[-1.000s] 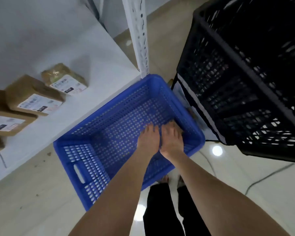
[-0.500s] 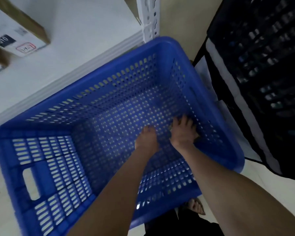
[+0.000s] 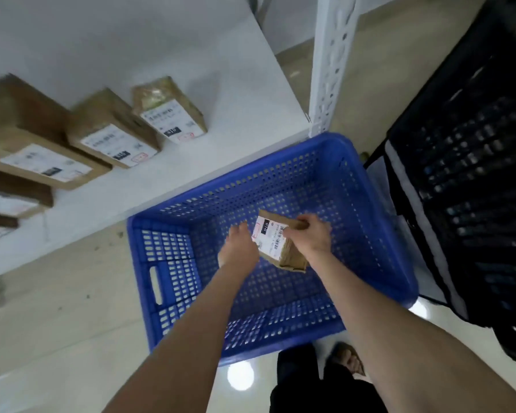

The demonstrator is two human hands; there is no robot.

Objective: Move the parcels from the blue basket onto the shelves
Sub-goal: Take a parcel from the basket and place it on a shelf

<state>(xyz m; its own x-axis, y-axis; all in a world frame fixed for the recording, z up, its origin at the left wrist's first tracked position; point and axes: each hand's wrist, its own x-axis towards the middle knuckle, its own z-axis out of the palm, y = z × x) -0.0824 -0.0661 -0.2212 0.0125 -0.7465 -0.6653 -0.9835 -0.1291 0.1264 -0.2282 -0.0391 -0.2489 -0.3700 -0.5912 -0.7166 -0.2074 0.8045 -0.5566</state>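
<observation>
The right grip (image 3: pixel 310 236) is clamping a small brown parcel (image 3: pixel 276 245), fingers curling over its far edge, and is holding it tilted within the walls of the blue basket (image 3: pixel 167 263), white label facing up. The left grip (image 3: pixel 239 248) is lying just left of the parcel, fingers apart and relaxed; whether it is touching the parcel cannot be told. Up and left of both grips, a white shelf (image 3: pixel 206 70) is carrying a row of labelled boxes (image 3: pixel 167 111). Right of the right grip, a black crate (image 3: pixel 474 162) is standing beside the basket.
</observation>
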